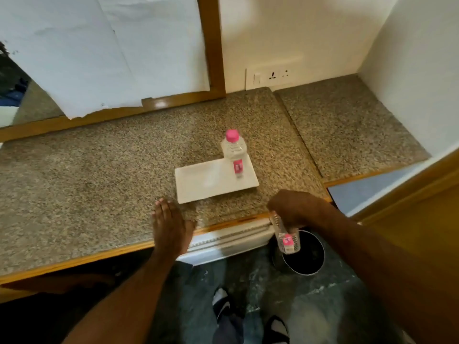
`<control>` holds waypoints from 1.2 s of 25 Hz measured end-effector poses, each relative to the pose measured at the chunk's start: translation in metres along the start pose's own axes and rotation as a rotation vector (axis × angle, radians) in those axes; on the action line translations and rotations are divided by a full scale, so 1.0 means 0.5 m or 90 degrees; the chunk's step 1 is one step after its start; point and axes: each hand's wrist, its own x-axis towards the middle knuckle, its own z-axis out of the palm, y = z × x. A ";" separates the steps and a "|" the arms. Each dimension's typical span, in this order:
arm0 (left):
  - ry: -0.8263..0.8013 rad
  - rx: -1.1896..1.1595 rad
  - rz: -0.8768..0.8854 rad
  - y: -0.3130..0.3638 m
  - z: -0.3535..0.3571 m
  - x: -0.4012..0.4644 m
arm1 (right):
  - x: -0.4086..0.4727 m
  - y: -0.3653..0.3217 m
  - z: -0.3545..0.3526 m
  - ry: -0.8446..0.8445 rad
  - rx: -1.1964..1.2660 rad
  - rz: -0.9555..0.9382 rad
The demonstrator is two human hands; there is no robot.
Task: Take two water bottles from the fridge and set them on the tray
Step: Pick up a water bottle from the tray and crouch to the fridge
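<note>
A white rectangular tray lies on the speckled granite counter. One clear water bottle with a pink cap stands upright on the tray's far right corner. My right hand grips a second clear bottle by its top; the bottle hangs below the counter's front edge, right of the tray, with its pink label low. My left hand rests flat on the counter's front edge, just left of the tray's near corner, fingers together and holding nothing.
A round dark bin stands on the floor under the held bottle. A white appliance top shows below the counter edge. A wooden door or panel stands at the right. A paper-covered mirror and a wall socket line the back.
</note>
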 end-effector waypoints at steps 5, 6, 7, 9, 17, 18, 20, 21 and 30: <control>0.173 -0.010 -0.038 0.021 0.023 0.003 | 0.135 0.175 0.385 0.025 0.176 0.092; 0.200 0.001 -0.040 0.024 0.043 0.005 | 0.171 0.195 0.457 0.024 0.191 0.117; 0.228 0.009 -0.037 0.020 0.058 0.008 | 0.203 0.206 0.516 0.024 0.214 0.138; 0.287 0.027 -0.027 0.009 0.082 0.013 | 0.260 0.208 0.600 0.047 0.278 0.183; 0.483 -0.002 -0.003 0.001 0.131 0.023 | 0.448 0.169 0.774 0.015 0.189 0.171; 0.499 -0.010 -0.002 0.004 0.136 0.021 | 0.458 0.166 0.790 0.013 0.184 0.161; 0.529 -0.011 0.009 0.026 0.163 0.007 | 0.483 0.165 0.825 0.012 0.233 0.158; 0.542 -0.013 0.010 0.046 0.177 -0.004 | 0.497 0.168 0.842 0.009 0.262 0.174; 0.615 0.069 0.177 0.269 0.239 0.012 | 0.526 0.189 0.927 0.009 0.324 0.214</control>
